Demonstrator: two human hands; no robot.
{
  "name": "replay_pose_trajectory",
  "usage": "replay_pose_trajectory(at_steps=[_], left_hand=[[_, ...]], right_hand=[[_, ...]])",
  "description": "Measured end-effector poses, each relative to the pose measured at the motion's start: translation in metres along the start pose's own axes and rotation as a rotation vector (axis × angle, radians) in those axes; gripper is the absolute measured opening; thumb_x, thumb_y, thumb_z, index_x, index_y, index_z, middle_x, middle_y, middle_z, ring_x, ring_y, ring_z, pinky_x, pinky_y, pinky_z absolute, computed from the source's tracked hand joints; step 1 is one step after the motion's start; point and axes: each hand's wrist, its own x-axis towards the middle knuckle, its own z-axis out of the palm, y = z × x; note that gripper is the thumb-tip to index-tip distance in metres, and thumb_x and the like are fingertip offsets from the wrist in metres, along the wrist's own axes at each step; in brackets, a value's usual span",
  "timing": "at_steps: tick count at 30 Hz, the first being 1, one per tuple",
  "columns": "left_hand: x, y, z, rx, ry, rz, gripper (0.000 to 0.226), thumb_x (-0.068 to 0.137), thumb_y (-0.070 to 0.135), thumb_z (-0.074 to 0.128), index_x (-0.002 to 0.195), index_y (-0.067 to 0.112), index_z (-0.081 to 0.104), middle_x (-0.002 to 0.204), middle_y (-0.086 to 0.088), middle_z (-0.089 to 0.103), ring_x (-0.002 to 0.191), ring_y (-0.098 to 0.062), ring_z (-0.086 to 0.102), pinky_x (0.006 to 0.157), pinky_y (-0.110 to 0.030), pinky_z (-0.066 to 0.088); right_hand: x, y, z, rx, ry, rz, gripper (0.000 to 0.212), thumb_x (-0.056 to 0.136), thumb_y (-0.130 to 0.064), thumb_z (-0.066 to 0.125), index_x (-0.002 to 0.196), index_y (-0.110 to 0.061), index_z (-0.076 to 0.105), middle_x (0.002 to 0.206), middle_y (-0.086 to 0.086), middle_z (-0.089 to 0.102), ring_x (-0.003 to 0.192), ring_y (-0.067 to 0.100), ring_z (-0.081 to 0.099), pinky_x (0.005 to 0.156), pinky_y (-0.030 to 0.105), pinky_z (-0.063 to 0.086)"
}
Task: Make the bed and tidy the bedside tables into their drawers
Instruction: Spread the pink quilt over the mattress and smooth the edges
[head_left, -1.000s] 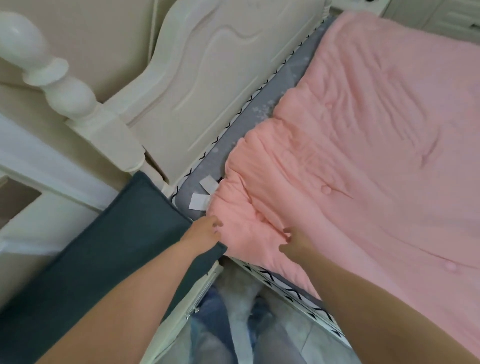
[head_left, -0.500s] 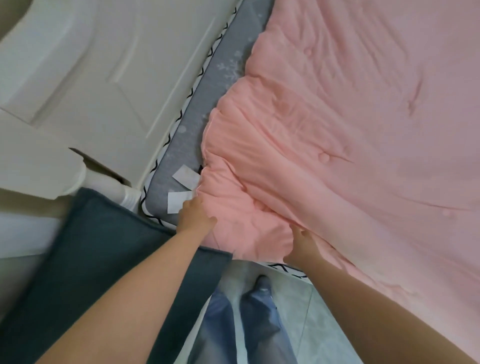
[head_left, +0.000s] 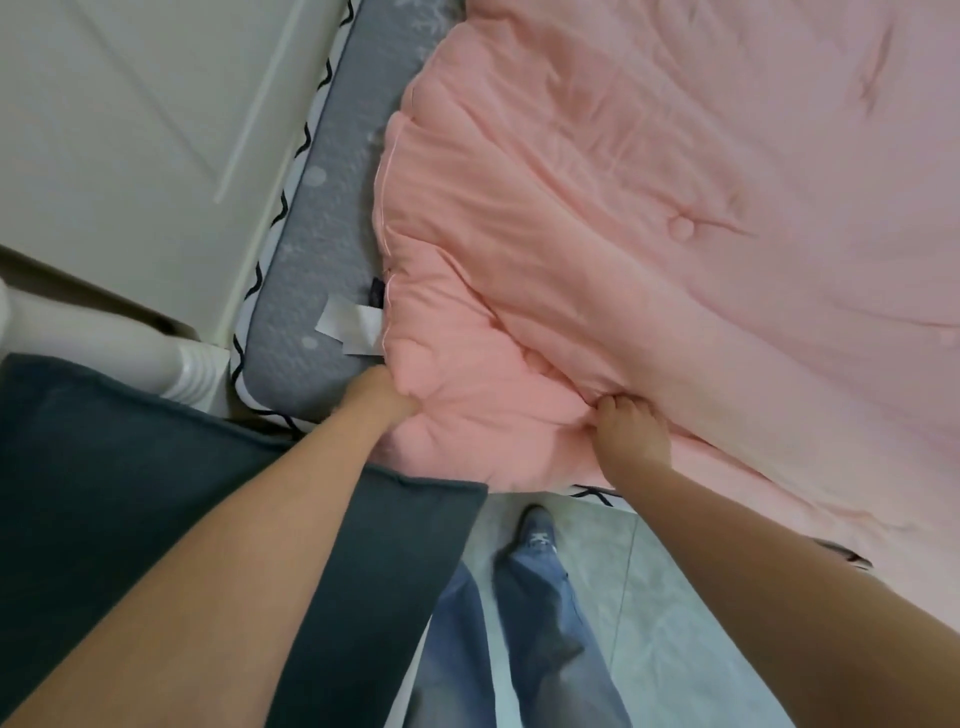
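A person's two hands gripped the corner of a pink tufted comforter (head_left: 649, 234) at the head end of a bed. The left hand (head_left: 382, 397) was buried in the fabric at the very corner, its fingers hidden in the fold and closed on a bunch of the comforter. The right hand (head_left: 631, 434) pinched a ridge of the same cover along the bed's side edge, fingers curled over the gathered cloth. Between the two grips the comforter bulged in a soft roll and overhung the mattress edge; beyond them it spread away across the bed, creased and dimpled by a stitched button. Just past the left hand, white care labels (head_left: 350, 327) lay on the bare grey mattress (head_left: 322, 249), which ran alongside the cream headboard (head_left: 135, 135). Under the left forearm sat a dark teal cushion (head_left: 130, 483). Below the hands, blue jeans (head_left: 519, 623) and one shoe showed against the tiled floor (head_left: 675, 649).
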Motion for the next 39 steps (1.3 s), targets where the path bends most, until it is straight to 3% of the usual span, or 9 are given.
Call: replay_pose_trajectory(at_steps=[5,15,22,24,26,29,32,34,39], left_hand=[[0.002,-0.020,-0.045,0.149,0.047,0.116,0.050,0.083,0.036,0.048,0.132,0.024,0.051,0.132,-0.014,0.056,0.114,-0.036,0.057,0.096,-0.049,0.048],[-0.026,-0.089,-0.104,0.645,0.170,-0.296,0.040,0.081,0.031,0.062,0.119,0.021,0.059,0.122,-0.010,0.059,0.112,-0.031,0.058,0.085,-0.039,0.044],[-0.012,-0.057,-0.089,-0.017,0.239,-0.028,0.071,0.073,0.039,0.058,0.137,0.015,0.041,0.135,-0.014,0.051,0.120,-0.037,0.051,0.098,-0.045,0.045],[-0.008,-0.050,-0.084,-0.044,0.205,-0.020,0.081,0.070,0.033,0.069,0.140,0.014,0.035,0.137,-0.014,0.047,0.123,-0.035,0.048,0.100,-0.046,0.044],[-0.007,-0.048,-0.077,0.124,0.166,-0.072,0.081,0.069,0.030,0.075,0.138,0.013,0.036,0.135,-0.014,0.047,0.123,-0.035,0.048,0.097,-0.046,0.046],[-0.008,-0.051,-0.076,0.455,0.194,-0.176,0.037,0.085,0.033,0.060,0.117,0.015,0.056,0.122,-0.010,0.056,0.115,-0.030,0.053,0.083,-0.037,0.046],[-0.004,-0.057,-0.080,0.381,0.141,-0.211,0.020,0.093,0.025,0.045,0.098,0.011,0.059,0.106,-0.007,0.063,0.101,-0.027,0.062,0.078,-0.031,0.046],[0.002,-0.063,-0.083,0.259,0.124,-0.207,0.022,0.093,0.015,0.043,0.107,0.009,0.060,0.103,-0.013,0.066,0.095,-0.031,0.065,0.082,-0.039,0.053],[0.007,-0.070,-0.082,-0.031,0.072,-0.276,0.045,0.094,0.015,0.043,0.138,0.013,0.032,0.123,-0.023,0.050,0.098,-0.039,0.061,0.081,-0.042,0.055]], right_hand=[[-0.032,-0.037,-0.012,0.079,-0.285,-0.215,0.033,0.102,-0.029,0.036,0.118,-0.016,0.060,0.118,0.009,0.065,0.109,0.032,0.061,0.088,0.038,0.048],[-0.057,-0.115,-0.005,0.487,-0.607,-0.474,0.032,0.096,-0.016,0.048,0.124,-0.016,0.064,0.130,0.005,0.061,0.119,0.025,0.054,0.103,0.027,0.038],[-0.029,-0.116,-0.022,0.793,0.064,-0.071,0.026,0.085,-0.026,0.056,0.109,-0.017,0.057,0.106,0.004,0.064,0.095,0.028,0.060,0.075,0.036,0.049],[-0.023,-0.124,-0.026,0.725,0.142,-0.122,0.046,0.076,-0.040,0.068,0.111,-0.014,0.053,0.106,0.006,0.057,0.094,0.029,0.056,0.075,0.036,0.046],[-0.021,-0.130,-0.026,0.546,0.014,-0.176,0.059,0.070,-0.051,0.072,0.111,-0.016,0.048,0.107,0.004,0.054,0.093,0.027,0.055,0.072,0.036,0.045],[-0.025,-0.135,-0.025,0.282,-0.214,-0.187,0.043,0.079,-0.052,0.059,0.106,-0.020,0.047,0.100,0.002,0.060,0.091,0.028,0.061,0.068,0.034,0.047],[-0.029,-0.140,-0.006,0.222,-0.538,-0.373,0.017,0.084,-0.017,0.059,0.101,-0.017,0.062,0.101,0.005,0.065,0.099,0.029,0.063,0.069,0.027,0.044],[-0.034,-0.143,0.008,0.317,-0.689,-0.474,0.026,0.087,-0.006,0.056,0.111,-0.013,0.064,0.111,0.004,0.066,0.109,0.027,0.060,0.076,0.024,0.044],[-0.046,-0.158,0.035,0.306,-0.689,-0.471,0.060,0.102,-0.037,0.034,0.154,-0.011,0.018,0.159,0.007,0.022,0.146,0.025,0.022,0.120,0.032,0.014]])
